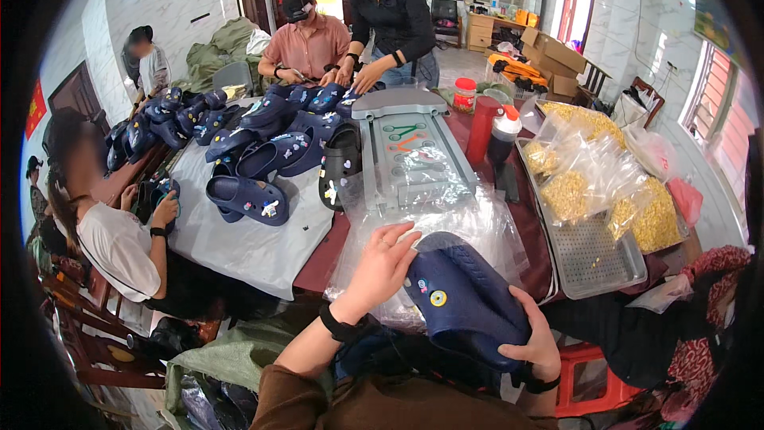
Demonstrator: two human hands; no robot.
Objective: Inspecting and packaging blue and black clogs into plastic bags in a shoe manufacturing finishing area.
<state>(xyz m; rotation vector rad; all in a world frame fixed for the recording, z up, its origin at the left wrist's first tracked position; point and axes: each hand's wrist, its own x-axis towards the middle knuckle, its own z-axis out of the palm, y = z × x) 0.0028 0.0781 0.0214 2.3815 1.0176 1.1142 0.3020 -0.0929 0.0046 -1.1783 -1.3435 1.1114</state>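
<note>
A navy blue clog with small charms on its upper, one of them round and yellow, is held tilted in front of me. My right hand grips its heel end, thumb along the side. At the toe end is my left hand, fingers stretched out and partly apart beside the upper; whether its hidden side touches the clog I cannot tell. Beneath lie clear plastic bags. Beyond them, a pile of navy clogs with charms covers the left of the table, and a black clog stands beside a grey plastic board.
A metal tray at right bears bags of yellow pieces. Near it stand a red cylinder and a dark bottle. Co-workers sit at left and across the table. A red stool is low at right.
</note>
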